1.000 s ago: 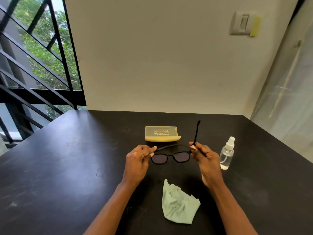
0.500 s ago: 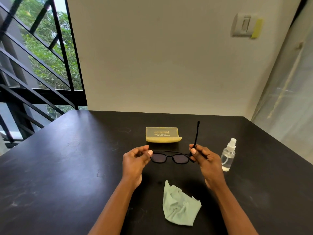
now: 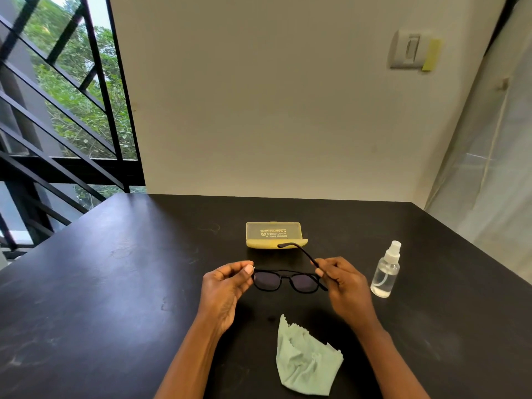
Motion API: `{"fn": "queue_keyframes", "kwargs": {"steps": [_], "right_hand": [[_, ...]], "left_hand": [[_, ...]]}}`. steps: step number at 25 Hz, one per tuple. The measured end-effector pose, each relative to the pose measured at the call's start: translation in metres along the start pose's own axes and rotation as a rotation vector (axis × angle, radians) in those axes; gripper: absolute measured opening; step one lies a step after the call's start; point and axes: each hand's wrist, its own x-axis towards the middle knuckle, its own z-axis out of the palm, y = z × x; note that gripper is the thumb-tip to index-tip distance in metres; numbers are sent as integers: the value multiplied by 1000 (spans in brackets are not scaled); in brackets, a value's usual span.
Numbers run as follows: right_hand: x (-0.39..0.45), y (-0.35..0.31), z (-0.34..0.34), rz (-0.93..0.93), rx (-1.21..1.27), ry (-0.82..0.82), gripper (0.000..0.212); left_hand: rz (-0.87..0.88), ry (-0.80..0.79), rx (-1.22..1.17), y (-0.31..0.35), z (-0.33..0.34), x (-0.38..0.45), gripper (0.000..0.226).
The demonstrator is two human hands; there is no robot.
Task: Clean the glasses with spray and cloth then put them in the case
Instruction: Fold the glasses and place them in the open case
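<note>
Glasses held above worktop, both hands engaged

Glasses [image 3: 286, 280] are black-framed with dark lenses and sit between my two hands above the black worktop [image 3: 115, 283]. My left hand [image 3: 227, 286] pinches the left end of the frame between thumb and curled fingers; the left temple arm is hidden behind that hand, and I cannot tell how it lies. My right hand [image 3: 342, 283] grips the right temple arm [image 3: 300, 250] near its hinge. That arm slants up and away to the left, and its tip overlaps the front edge of the case in this view. Whether the frame touches the worktop cannot be determined.

Case [image 3: 275, 234] is yellow and translucent, lying beyond the glasses. Printed text on its upper face appears upside down and is too small to read. Whether the lid is open or shut is hard to make out, and its contents are not visible.

Spray bottle [image 3: 385, 273] stands upright to the right of my right hand, partly filled with clear liquid, white nozzle on top.

Cloth [image 3: 305, 361] is pale green and lies crumpled on the worktop, near me, between my forearms.
</note>
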Motion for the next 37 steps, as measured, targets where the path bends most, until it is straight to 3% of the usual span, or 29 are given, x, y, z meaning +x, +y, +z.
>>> {"fn": "queue_keyframes", "kwargs": {"steps": [12, 19, 23, 27, 30, 37], "right_hand": [[-2, -1, 1, -14, -111, -174, 35], [-1, -4, 0, 68, -137, -216, 36], [7, -28, -1, 52, -195, -157, 41], [9, -60, 12, -41, -181, -319, 64], [8, -69, 24, -152, -318, -313, 72], [5, -64, 27, -128, -272, -254, 59]], "left_hand": [[-34, -19, -32, 5, 4, -6, 13], [-14, -9, -37, 5, 6, -10, 11], [39, -3, -22, 5, 10, -12, 10], [132, -25, 39, 4, 15, -13, 9], [231, -40, 147, 3, 19, -16, 9], [325, -64, 291, 5, 25, -19, 12]]}}
